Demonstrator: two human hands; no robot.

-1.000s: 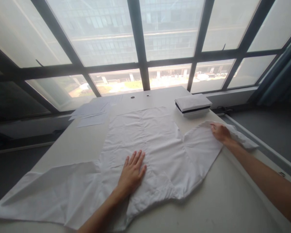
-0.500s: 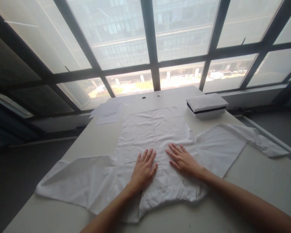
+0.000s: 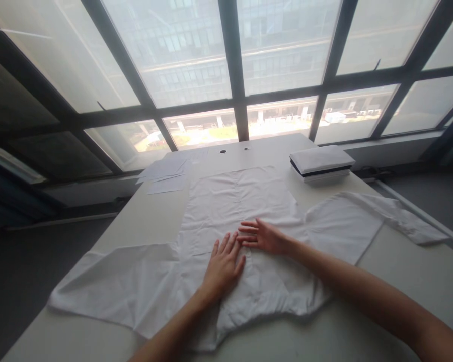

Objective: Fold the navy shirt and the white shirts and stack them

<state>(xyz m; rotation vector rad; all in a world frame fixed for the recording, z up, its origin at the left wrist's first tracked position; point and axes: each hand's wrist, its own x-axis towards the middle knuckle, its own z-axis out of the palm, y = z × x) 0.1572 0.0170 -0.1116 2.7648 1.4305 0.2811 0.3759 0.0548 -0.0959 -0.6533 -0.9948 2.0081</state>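
A white shirt (image 3: 234,201) lies spread flat on a pale table (image 3: 400,281), both sleeves stretched out to the sides. My left hand (image 3: 223,262) rests flat on the middle of the shirt's body, fingers apart. My right hand (image 3: 262,235) lies just beyond it and to the right, fingers stretched out toward the left, palm on the cloth. The two hands almost touch. Neither hand holds anything. The right sleeve (image 3: 392,216) reaches the table's right edge; the left sleeve (image 3: 109,281) reaches the left edge.
A stack of folded white cloth with a dark band (image 3: 321,164) sits at the back right of the table. Loose paper sheets (image 3: 166,176) lie at the back left. Large windows with dark frames (image 3: 236,65) stand behind the table.
My right hand left the right sleeve and came to the shirt's middle, then slid leftward toward my left hand. My left hand stayed flat on the shirt.
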